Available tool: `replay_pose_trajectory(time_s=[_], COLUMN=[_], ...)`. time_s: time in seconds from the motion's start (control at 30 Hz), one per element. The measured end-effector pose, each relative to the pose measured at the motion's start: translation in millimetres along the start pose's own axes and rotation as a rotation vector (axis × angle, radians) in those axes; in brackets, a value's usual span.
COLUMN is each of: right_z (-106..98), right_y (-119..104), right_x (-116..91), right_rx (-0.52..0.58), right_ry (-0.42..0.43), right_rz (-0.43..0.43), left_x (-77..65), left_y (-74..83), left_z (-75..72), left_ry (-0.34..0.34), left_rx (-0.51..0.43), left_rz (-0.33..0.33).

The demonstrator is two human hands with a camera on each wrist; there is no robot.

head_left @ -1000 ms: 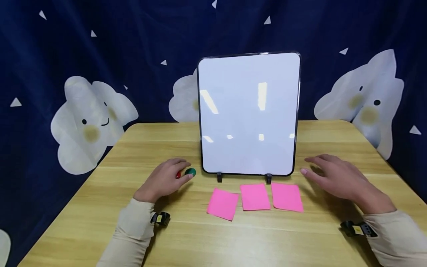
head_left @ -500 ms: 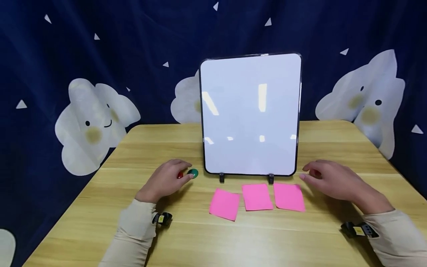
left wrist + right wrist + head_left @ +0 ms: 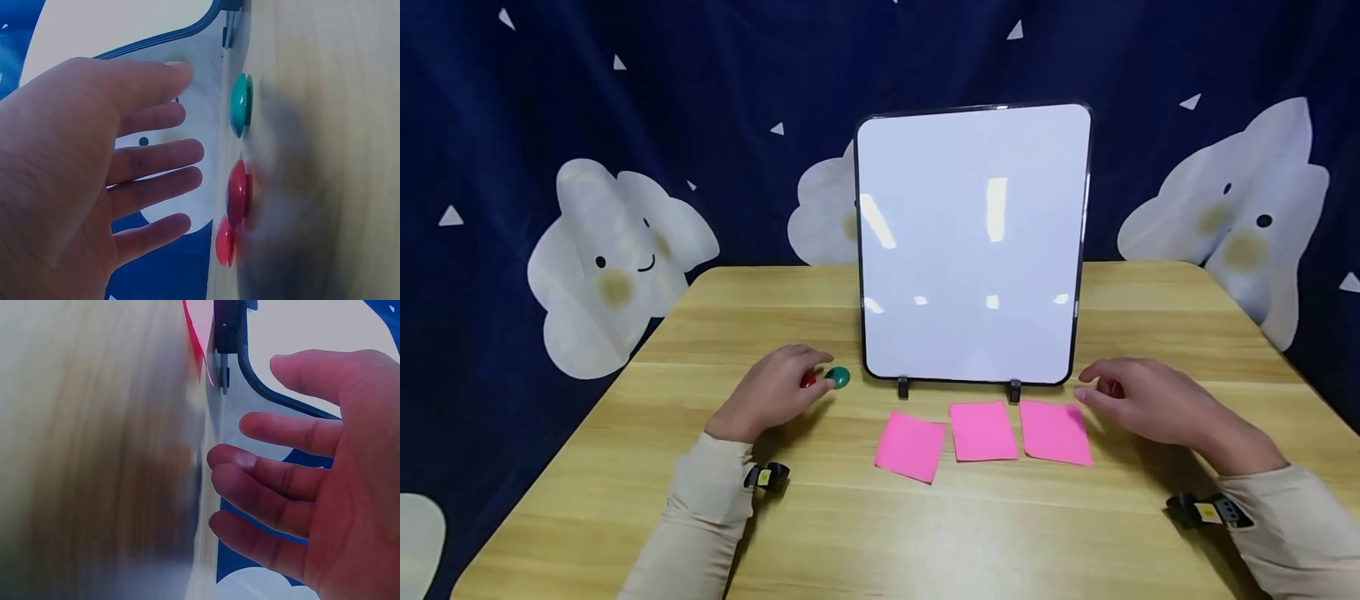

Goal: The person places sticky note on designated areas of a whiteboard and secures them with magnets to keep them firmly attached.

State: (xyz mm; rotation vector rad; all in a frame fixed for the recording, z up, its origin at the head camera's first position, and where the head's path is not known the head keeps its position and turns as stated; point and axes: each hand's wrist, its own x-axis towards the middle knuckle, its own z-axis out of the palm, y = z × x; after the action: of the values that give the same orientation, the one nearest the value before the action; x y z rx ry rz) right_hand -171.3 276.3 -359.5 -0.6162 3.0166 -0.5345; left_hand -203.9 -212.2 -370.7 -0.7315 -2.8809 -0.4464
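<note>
My left hand (image 3: 772, 390) hovers just above the table's left side, fingers loosely extended and holding nothing. Beside its thumb lies a green round magnet (image 3: 838, 377); a red round magnet (image 3: 808, 379) shows partly behind the fingers. In the left wrist view the green magnet (image 3: 239, 105), a red magnet (image 3: 237, 193) and a second red magnet (image 3: 224, 241) sit in a row on the wood, apart from the fingers. To the right of the whiteboard (image 3: 970, 250), my right hand (image 3: 1157, 402) is held with fingers gently bent and nothing in them.
The whiteboard stands upright on small black feet (image 3: 1015, 391) at the table's middle. In front lie a left pink sticky note (image 3: 912, 447), a middle one (image 3: 983, 431) and a right one (image 3: 1056, 432). A dark blue curtain (image 3: 760, 67) hangs behind the table (image 3: 985, 533).
The fingers of my right hand have bent inward a little. My left hand has stayed nearly in place. The head view has shifted slightly; the magnets and notes lie as before.
</note>
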Motion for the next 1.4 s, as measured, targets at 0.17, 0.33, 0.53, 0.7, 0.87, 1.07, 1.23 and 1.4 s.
replay_pose_trajectory(time_s=[0.17, 0.33, 0.53, 0.7, 0.87, 1.07, 1.23, 1.4], right_z=[3, 7, 8, 9, 10, 11, 10, 12], right_y=[-1, -1, -2, -3, -2, 1, 1, 2], right_x=[3, 3, 5, 5, 4, 3, 3, 4], right_rx=[0.048, 0.062, 0.044, 0.039, 0.031, 0.016, 0.023, 0.040], right_ry=[-0.052, -0.074, -0.090, -0.110, -0.127, -0.123, -0.116, -0.121], right_rz=[0.014, 0.001, -0.012, -0.009, -0.010, -0.044, -0.038, -0.029], left_x=[-1.0, -0.9, -2.0, -2.6, -5.4, -7.2, -8.1, -9.2], left_y=[1.0, 1.2, 0.3, -5.0, -9.9, -9.6, -9.7, -12.8], left_z=[2.4, 4.9, 4.1, 5.4, 6.5, 4.9, 2.8, 0.3], left_ry=[-0.022, -0.037, -0.052, -0.069, -0.081, -0.104, -0.108, -0.123], left_rx=[0.016, 0.018, 0.043, 0.044, 0.032, 0.038, 0.067, 0.082], left_rz=[-0.012, -0.018, -0.037, -0.063, -0.103, -0.142, -0.173, -0.194])
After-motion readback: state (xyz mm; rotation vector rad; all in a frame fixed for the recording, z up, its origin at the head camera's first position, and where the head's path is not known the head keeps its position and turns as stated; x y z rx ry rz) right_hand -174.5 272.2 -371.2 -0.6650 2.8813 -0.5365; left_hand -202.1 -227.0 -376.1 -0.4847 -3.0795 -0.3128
